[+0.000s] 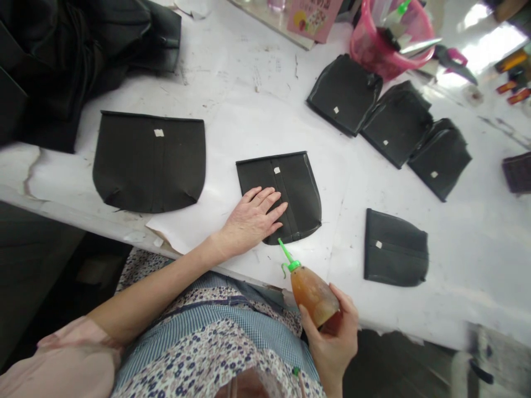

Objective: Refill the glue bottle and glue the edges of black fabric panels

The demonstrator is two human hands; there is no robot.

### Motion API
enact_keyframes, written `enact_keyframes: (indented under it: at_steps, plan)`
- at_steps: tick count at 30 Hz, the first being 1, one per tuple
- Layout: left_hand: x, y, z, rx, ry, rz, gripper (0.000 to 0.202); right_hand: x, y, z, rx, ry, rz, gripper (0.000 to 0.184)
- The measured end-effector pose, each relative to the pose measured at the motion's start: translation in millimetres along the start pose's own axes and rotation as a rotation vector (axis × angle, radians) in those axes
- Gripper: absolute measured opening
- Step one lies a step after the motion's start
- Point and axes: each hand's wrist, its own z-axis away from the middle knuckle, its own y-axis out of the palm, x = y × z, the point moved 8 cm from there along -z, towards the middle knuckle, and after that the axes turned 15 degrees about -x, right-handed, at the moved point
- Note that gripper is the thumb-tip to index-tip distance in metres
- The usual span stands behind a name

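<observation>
My left hand (255,218) lies flat, fingers stretched, on a black leather-like panel (301,188) with a small pale tag near its straight top edge. A shiny line runs along the panel's right side. In my right hand (334,337) is a glue bottle (313,293), amber inside, with a green nozzle. The nozzle's tip is at the panel's curved lower edge, close to my left fingers; whether it touches I cannot tell. To the left lies a larger black panel (128,160), also tagged. Another black panel (398,260) rests to the right, turned sideways.
Several tagged black pieces (344,91) overlap at the upper right, beside a pink basket (360,44) of tools. Black material (124,38) is heaped at the upper left. A pink box (311,19) stands at the back. White paper (249,121) covers the table, its front edge near my body.
</observation>
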Motion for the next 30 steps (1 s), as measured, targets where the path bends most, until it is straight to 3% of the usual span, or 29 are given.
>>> enact_keyframes:
  at_steps: [9,19,30]
  plan:
    - [-1,-0.9,-1,-0.007,0.002,-0.01,0.04,2,10,6,0.064,-0.027,-0.019,0.06]
    - [2,-1.7,0,-0.01,0.013,-0.007,0.039,10,20,-5,0.003,0.03,-0.037,0.058]
    - [2,-2.1,0,-0.031,0.02,0.01,0.04,11,7,-1,0.082,-0.049,-0.028,0.058]
